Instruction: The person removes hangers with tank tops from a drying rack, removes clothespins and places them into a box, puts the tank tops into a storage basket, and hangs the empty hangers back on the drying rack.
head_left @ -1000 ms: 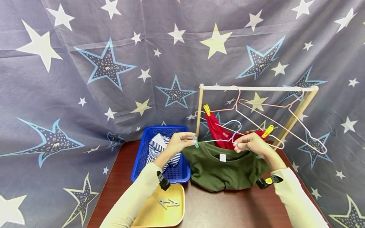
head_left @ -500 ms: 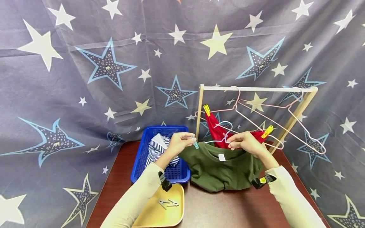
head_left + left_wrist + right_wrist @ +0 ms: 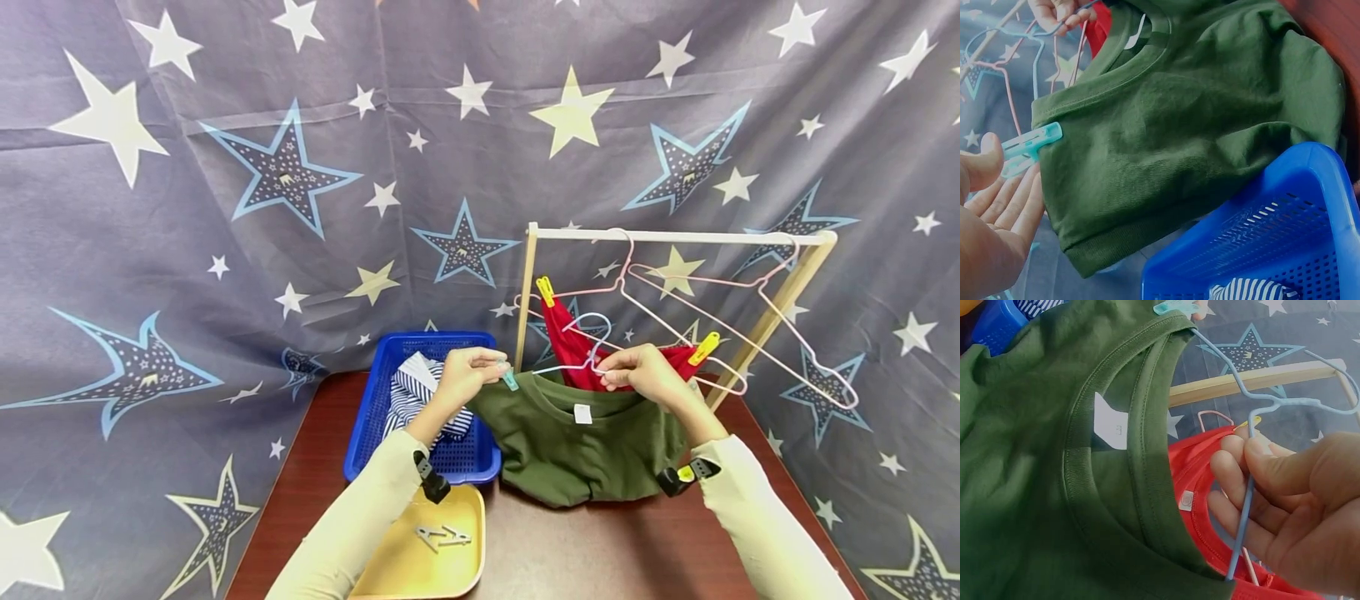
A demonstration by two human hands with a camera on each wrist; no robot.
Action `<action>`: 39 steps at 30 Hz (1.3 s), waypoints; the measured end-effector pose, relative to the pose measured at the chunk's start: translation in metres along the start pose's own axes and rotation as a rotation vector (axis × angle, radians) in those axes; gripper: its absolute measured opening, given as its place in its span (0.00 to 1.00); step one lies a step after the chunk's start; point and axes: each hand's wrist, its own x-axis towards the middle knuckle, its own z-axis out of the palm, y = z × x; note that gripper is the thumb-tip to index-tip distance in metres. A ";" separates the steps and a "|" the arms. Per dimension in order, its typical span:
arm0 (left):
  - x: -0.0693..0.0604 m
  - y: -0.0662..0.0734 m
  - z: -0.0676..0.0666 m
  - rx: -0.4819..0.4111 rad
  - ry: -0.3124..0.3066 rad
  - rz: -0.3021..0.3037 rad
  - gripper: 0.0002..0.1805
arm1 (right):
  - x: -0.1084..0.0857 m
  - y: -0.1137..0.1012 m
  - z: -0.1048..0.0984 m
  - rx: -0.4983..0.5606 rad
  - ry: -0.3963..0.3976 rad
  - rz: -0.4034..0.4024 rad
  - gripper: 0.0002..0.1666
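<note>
A dark green T-shirt (image 3: 577, 454) hangs on a light blue wire hanger (image 3: 558, 367), its white neck label facing me. With thumb and fingers my left hand (image 3: 465, 377) pinches a teal clothespin (image 3: 1032, 147), whose jaws sit on the shirt's shoulder edge near the hanger's end. My right hand (image 3: 647, 377) holds the hanger's wire just beside the hook; in the right wrist view the thumb and fingers close round the blue wire (image 3: 1247, 509). The hanger's hook points up, off the rail.
Behind stands a wooden rack (image 3: 675, 236) with pink hangers (image 3: 626, 267) and a red garment (image 3: 558, 329) held by yellow clothespins (image 3: 545, 291). At left, a blue basket (image 3: 360, 417) contains striped cloth (image 3: 420, 396). A yellow tray (image 3: 408, 575) with grey clothespins (image 3: 444, 536) lies in front.
My right hand has shifted left with the hanger, and the shirt's right side has come left with it. My left hand stays on the teal clothespin, moving slightly left.
</note>
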 end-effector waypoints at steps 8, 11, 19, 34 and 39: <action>0.000 -0.001 -0.005 -0.033 0.018 -0.005 0.14 | 0.000 0.003 0.000 0.016 -0.005 0.013 0.11; 0.001 -0.002 -0.006 -0.023 0.021 -0.005 0.14 | 0.000 0.004 0.001 0.029 -0.007 0.020 0.11; 0.003 -0.003 -0.012 -0.009 0.013 -0.032 0.15 | -0.001 0.005 0.003 0.050 -0.007 0.037 0.12; 0.000 -0.007 -0.012 -0.051 0.039 -0.059 0.13 | -0.001 0.009 0.006 0.092 0.009 0.053 0.11; 0.000 -0.008 -0.012 -0.066 0.059 -0.050 0.12 | -0.001 0.009 0.006 0.099 0.009 0.049 0.12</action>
